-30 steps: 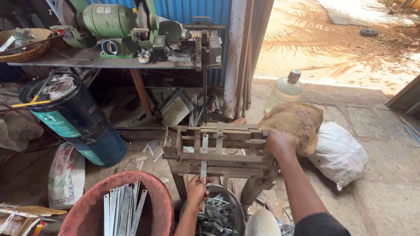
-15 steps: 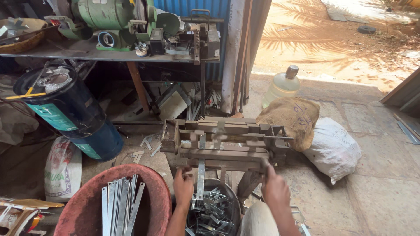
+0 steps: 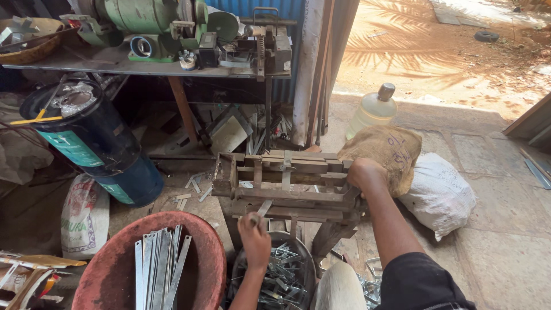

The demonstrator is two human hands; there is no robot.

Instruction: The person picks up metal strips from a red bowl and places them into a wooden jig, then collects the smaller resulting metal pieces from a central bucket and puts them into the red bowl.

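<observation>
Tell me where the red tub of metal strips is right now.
In the head view the red tub sits at the bottom left, beside the left hand, below the blue drum, with flat metal strips standing inside.

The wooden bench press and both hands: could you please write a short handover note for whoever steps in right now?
Left hand: grip shut on a metal strip, fed into the wooden press.
Right hand: grip shut on the press's right end.
Flat strips stand in the red tub; bent pieces fill the dark bucket beneath.
Done: many pieces bent. Left: the tub's strips.
</observation>
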